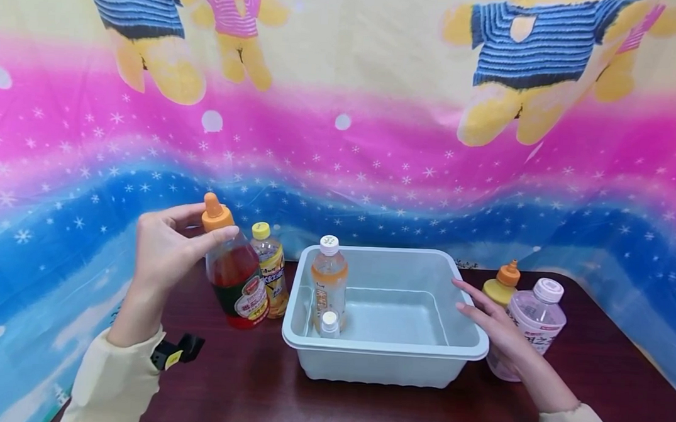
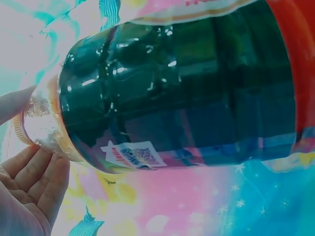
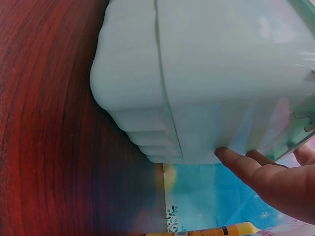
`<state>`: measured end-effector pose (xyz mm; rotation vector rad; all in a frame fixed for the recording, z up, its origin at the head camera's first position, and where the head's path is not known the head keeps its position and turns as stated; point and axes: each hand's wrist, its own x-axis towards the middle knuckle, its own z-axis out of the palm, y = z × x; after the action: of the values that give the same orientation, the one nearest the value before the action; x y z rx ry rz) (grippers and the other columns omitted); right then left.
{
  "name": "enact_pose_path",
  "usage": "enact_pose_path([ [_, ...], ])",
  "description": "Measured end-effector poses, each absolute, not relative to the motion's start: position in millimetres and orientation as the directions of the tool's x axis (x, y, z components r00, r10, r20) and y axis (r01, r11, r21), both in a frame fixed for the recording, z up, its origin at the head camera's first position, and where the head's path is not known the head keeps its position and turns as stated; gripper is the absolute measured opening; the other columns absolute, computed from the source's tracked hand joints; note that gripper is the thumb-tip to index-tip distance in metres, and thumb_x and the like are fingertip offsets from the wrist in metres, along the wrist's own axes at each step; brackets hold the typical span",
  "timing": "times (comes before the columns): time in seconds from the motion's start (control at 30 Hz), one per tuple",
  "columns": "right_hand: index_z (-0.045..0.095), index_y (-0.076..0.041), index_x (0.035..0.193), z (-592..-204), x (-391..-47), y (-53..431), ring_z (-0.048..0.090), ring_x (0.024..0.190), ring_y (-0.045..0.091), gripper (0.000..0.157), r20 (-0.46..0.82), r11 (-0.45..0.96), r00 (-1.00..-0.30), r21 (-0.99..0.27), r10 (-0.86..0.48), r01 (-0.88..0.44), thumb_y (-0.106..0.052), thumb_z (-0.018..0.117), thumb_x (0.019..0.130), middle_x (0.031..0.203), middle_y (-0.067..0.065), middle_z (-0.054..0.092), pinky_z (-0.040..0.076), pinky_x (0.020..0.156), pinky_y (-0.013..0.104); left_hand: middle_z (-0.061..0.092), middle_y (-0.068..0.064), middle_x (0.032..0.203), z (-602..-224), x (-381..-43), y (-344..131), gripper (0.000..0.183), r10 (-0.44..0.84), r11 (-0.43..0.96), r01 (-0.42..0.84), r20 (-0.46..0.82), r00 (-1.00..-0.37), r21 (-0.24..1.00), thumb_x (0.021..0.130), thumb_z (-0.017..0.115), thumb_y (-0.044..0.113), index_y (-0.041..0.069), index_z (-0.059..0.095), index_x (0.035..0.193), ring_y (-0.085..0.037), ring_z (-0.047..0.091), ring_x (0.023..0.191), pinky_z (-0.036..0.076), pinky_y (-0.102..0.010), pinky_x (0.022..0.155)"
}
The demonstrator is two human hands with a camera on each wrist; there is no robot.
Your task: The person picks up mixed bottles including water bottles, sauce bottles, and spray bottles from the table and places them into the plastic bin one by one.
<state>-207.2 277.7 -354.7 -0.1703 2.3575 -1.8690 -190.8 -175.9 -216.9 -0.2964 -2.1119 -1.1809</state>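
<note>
One bottle of red liquid is in my left hand, thumb and fingers pinching its neck just under the orange cap. Its long axis leans, cap toward 11 o'clock and base toward 5. From that bottle, the pale basin lies at about 3 o'clock, while a yellow-capped bottle stands close behind it at 2 on the worktop. My left hand is the nearer to the red liquid; my right hand holds the basin's rim at its 3 o'clock side. Inside, toward 9 o'clock, are an orange-banded bottle and a small white-capped one.

The head view gives me the round front label; the left wrist view shows instead a dark green side with a coded sticker. The right wrist view shows fingertips against the basin's outer wall, hidden from above. Whether the red bottle's base touches the worktop I can't quite tell.
</note>
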Motion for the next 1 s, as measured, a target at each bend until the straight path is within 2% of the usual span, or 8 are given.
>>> enact_pose_path([
  [0.47,0.019,-0.016,0.146,-354.4,-207.2,277.9,0.018,0.13,0.048,0.058,-0.035,0.219,-0.984,-0.976,-0.174,-0.004,-0.029,0.046,0.096,0.15,0.021,0.001,0.047,0.085,0.05,0.069,-0.004,0.088,-204.2,-190.1,-163.2,0.038,-0.102,0.506,0.557,0.687,-0.72,0.659,0.072,0.078,0.016,-0.002,0.068,0.104,0.003,0.064,0.072,0.05,-0.015,0.068],
  [1.0,0.018,-0.016,0.146,-354.6,-207.5,278.1,0.015,0.131,0.048,0.058,-0.045,0.236,-0.984,-0.972,-0.174,0.003,-0.029,0.045,0.096,0.15,0.021,0.0,0.044,0.089,0.052,0.069,-0.007,0.091,-198.2,-192.3,-147.3,0.038,-0.091,0.419,0.596,0.685,-0.723,0.685,0.073,0.077,0.017,0.0,0.067,0.106,-0.005,0.066,0.077,0.052,-0.019,0.071],
])
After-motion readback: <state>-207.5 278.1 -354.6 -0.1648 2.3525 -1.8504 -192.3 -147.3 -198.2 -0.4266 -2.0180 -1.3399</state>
